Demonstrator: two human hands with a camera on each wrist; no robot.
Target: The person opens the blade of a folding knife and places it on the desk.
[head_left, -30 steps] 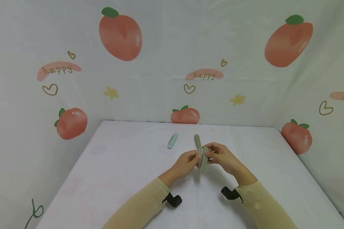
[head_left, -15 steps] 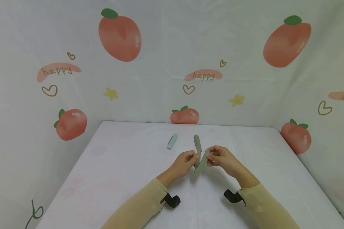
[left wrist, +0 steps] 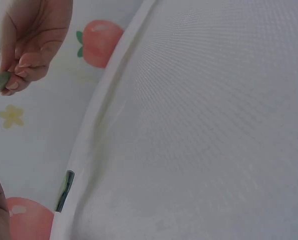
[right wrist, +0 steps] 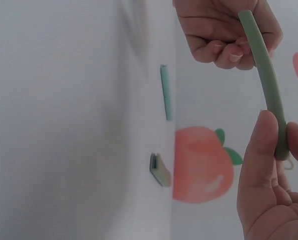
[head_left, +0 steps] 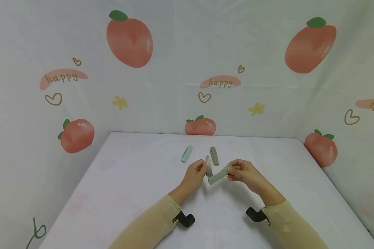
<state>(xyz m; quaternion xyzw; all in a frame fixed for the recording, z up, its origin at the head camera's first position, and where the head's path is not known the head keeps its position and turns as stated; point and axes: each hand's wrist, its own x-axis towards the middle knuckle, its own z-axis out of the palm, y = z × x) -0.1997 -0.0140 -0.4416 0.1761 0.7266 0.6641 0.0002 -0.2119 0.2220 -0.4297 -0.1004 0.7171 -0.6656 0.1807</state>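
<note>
Held knife (head_left: 219, 175): light green, raised above the white surface (head_left: 137, 180), about midway between its left and right edges. The near edge is out of view.
Step in hand: judged to be swinging the blade (head_left: 209, 168) out of the handle (right wrist: 266, 75); the two stand in a V, joined at the pivot (head_left: 210, 180).
Left hand (head_left: 193, 175): fingers curled, thumb and fingers pinching the blade; the left wrist view does not show this grip.
Right hand (head_left: 244, 175): thumb and fingers pinch the handle's end away from the pivot, with little gap beyond the handle's thickness.
Blade grip: hold the flat faces only and keep fingertips off the cutting edge. Which side is sharp cannot be told.
Handle grip: hold firmly and keep fingers out of the slot.
Swing: turn slowly about the pivot, in one plane, without twisting. Expect some stiffness; a sudden release could slip the blade through the fingers.
End of travel: judge by a firm stop, then let go of the blade before shifting the handle.
Folded knives: teal knife (head_left: 186, 154) and olive knife (head_left: 214, 156) lie near the surface's far edge, around its middle, teal to the left; work clear of both.
</note>
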